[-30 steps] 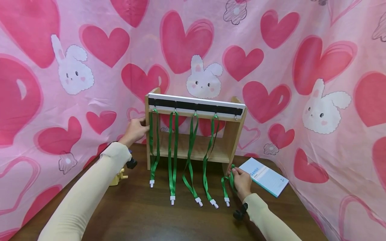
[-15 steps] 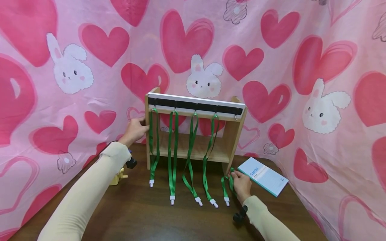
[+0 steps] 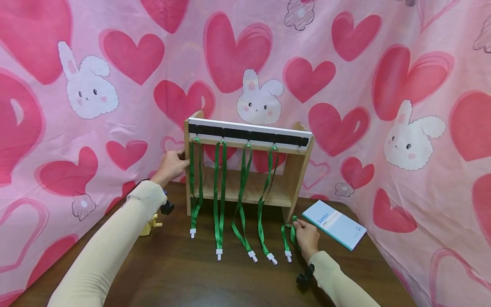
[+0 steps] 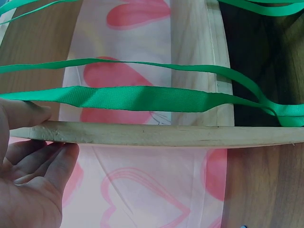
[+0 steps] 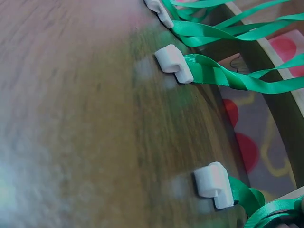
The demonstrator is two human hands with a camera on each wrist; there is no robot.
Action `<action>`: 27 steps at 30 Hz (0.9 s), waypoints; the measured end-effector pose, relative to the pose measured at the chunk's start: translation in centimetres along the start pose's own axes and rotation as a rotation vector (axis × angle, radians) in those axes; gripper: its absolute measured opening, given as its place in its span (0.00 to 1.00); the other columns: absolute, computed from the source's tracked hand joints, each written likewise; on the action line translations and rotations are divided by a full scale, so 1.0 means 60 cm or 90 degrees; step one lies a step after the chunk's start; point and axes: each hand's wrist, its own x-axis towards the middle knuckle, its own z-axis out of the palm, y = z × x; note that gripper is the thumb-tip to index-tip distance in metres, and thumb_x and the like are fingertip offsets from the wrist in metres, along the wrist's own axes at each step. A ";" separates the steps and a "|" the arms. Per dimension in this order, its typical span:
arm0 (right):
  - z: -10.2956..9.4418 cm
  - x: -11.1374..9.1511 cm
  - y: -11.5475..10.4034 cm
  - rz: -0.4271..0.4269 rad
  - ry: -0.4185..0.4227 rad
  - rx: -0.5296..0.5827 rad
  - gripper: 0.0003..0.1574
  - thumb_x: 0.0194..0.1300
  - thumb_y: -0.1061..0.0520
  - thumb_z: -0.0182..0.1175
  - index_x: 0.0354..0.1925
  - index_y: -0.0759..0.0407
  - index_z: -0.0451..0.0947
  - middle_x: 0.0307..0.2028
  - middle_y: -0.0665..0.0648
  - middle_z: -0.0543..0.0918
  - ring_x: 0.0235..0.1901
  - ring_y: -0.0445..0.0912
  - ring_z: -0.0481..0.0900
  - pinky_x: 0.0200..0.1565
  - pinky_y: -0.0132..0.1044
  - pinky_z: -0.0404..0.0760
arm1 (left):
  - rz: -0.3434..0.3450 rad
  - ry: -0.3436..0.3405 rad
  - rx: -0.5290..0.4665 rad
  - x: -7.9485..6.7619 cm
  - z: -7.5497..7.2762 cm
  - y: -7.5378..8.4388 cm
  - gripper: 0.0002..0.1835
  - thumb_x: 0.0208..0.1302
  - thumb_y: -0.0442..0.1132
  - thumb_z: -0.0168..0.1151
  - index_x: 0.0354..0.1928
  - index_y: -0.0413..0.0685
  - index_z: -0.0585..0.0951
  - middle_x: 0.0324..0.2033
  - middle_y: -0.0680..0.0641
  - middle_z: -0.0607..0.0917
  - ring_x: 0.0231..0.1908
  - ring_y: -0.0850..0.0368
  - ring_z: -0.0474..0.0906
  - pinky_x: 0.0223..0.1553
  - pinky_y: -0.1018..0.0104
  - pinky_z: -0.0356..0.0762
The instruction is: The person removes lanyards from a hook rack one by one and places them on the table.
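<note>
A small wooden rack (image 3: 245,197) stands on the table, with a row of hooks along its white-and-black top bar. Its left side panel (image 4: 156,135) is between the thumb and fingers of my left hand (image 3: 171,165). Several green lanyards (image 3: 219,192) hang from the hooks, their white clips reaching down to the table. Low by the rack's right side, my right hand (image 3: 307,236) pinches another green lanyard (image 3: 285,238). That lanyard's white clip (image 5: 213,185) lies on the tabletop. The rightmost hook (image 3: 300,149) has no lanyard on it.
A pale blue notebook (image 3: 335,224) marked "Gambit" lies right of the rack, just beyond my right hand. Behind my left forearm a yellow object (image 3: 149,226) is partly hidden. Pink heart-print cloth (image 3: 299,42) surrounds the dark wooden table (image 3: 192,277).
My right hand has lowered very slightly with the lanyard's upper end. The left hand keeps its grip on the rack, and the hanging lanyards stay put.
</note>
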 end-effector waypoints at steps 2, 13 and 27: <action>-0.001 0.000 0.001 0.003 -0.002 0.000 0.23 0.73 0.50 0.60 0.59 0.61 0.83 0.58 0.65 0.84 0.68 0.65 0.69 0.69 0.62 0.67 | 0.000 -0.002 -0.006 0.000 0.000 0.000 0.31 0.72 0.41 0.60 0.75 0.46 0.67 0.65 0.35 0.79 0.42 0.47 0.80 0.34 0.72 0.79; -0.001 -0.005 0.000 -0.004 -0.006 0.037 0.21 0.72 0.53 0.60 0.59 0.59 0.83 0.55 0.65 0.86 0.49 0.54 0.88 0.58 0.54 0.82 | 0.002 -0.004 -0.002 0.000 0.000 0.002 0.31 0.72 0.42 0.60 0.74 0.46 0.68 0.64 0.35 0.80 0.46 0.48 0.80 0.39 0.72 0.79; -0.014 0.006 -0.032 -0.032 0.018 0.047 0.23 0.71 0.50 0.61 0.60 0.56 0.83 0.55 0.60 0.88 0.49 0.52 0.88 0.52 0.41 0.82 | -0.002 -0.009 -0.014 -0.004 0.000 0.003 0.31 0.73 0.43 0.60 0.75 0.46 0.67 0.65 0.35 0.79 0.50 0.47 0.79 0.51 0.60 0.84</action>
